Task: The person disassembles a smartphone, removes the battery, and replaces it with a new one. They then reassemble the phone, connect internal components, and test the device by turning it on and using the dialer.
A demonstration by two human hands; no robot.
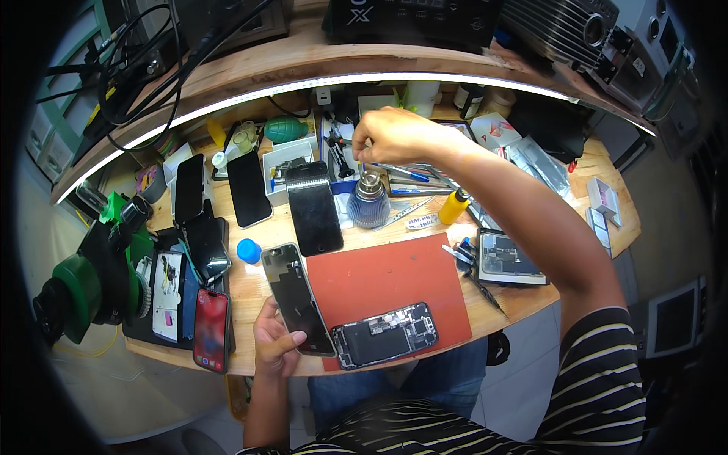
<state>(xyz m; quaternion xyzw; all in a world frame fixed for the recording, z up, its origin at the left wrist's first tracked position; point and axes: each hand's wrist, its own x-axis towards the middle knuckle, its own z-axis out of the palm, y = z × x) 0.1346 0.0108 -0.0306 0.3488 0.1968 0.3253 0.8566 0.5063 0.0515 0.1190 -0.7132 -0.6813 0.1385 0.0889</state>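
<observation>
My left hand (277,341) grips a dark phone screen (296,296) by its lower left edge, thumb across its face, tilted beside the red mat. On the mat (387,273) lies an opened phone body (387,335) with its circuit board and battery bare. My right hand (394,138) is stretched far out, its fingers pinched together and pointing down above a ribbed glass bottle (369,203) with a metal top. Whatever those fingers hold is too small to make out. Near them is a blue tray (346,184) of tools.
Several dark phones, one being a black phone (315,212), lie left of the bottle. A blue cap (248,251) sits near the screen. Rightward are a yellow bottle (453,207) and a boxed phone part (509,256). A green microscope (83,288) stands at far left; a lit shelf (318,68) spans the back.
</observation>
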